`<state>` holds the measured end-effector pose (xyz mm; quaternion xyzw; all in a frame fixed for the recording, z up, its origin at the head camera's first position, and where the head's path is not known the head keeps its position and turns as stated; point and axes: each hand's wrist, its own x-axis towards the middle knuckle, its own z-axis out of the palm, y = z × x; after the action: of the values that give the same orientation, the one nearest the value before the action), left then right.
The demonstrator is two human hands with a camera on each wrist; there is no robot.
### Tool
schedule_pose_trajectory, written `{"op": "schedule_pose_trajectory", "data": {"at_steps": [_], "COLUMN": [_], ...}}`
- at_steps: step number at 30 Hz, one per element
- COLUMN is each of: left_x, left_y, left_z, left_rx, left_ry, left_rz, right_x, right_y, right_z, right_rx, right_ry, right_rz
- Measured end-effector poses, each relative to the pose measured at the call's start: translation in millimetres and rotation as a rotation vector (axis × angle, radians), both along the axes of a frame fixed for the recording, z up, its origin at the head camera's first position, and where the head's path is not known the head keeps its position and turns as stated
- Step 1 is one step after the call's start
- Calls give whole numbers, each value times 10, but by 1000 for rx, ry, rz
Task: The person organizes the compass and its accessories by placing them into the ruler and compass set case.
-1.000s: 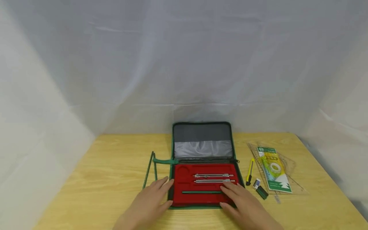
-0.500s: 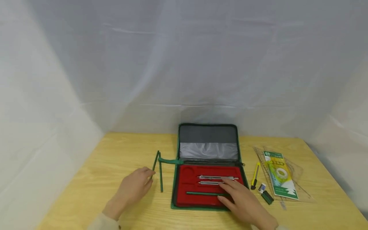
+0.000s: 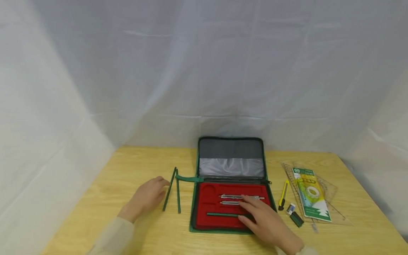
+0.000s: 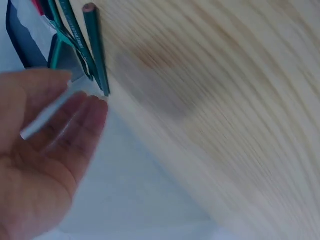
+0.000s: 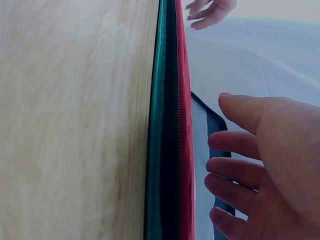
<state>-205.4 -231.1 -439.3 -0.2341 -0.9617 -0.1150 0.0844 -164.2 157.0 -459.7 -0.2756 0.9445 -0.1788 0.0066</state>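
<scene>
My left hand (image 3: pixel 148 196) hovers just left of two dark green pencils (image 3: pixel 169 191) on the table, fingers loosely bent and apart, gripping nothing. In the left wrist view, its fingertips lie close to the ends of the pencils (image 4: pixel 95 45). An unzipped green case (image 3: pixel 193 216) stands open, its lid leaning back. Two metal compass-like instruments (image 3: pixel 227 196) and another green pencil (image 3: pixel 220 214) lie in its red tray (image 3: pixel 207 224). Over the tray's right side is my right hand (image 3: pixel 266 219), fingers spread; it partly hides the instruments and the pencil. The right wrist view shows this hand (image 5: pixel 260 165) holding nothing.
Right of the case lie a yellow utility knife (image 3: pixel 283 194), a small eraser (image 3: pixel 290 209), a dark green block (image 3: pixel 297 219) and a printed packet (image 3: pixel 312 194) on clear rulers (image 3: pixel 339 214). A green strap (image 3: pixel 188 179) reaches from the case towards the pencils. White sheeting surrounds the table.
My left hand has left the case's left edge and moved left, past the two pencils. The right hand has shifted slightly left over the tray. The head view has turned slightly left.
</scene>
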Motion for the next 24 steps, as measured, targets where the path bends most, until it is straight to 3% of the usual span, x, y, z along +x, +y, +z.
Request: {"op": "schedule_pose_trajectory", "data": {"at_steps": [4, 8, 15, 21, 24], "left_x": [-62, -94, -142, -205, -212], "left_y": [86, 207, 339, 334, 332], "left_z": [2, 43, 23, 34, 46], "left_rx": [31, 63, 111, 99, 88], "left_ry": [-100, -187, -308, -333, -340], "left_rz": [164, 262, 339, 418, 428], "right_x": [10, 16, 26, 24, 33], "right_y": [15, 27, 47, 48, 58], "right_z": [-9, -2, -11, -23, -31], "right_rx": [-8, -12, -19, -38, -36], "right_ry": [10, 16, 10, 18, -3], "right_rz": [1, -6, -1, 6, 0]}}
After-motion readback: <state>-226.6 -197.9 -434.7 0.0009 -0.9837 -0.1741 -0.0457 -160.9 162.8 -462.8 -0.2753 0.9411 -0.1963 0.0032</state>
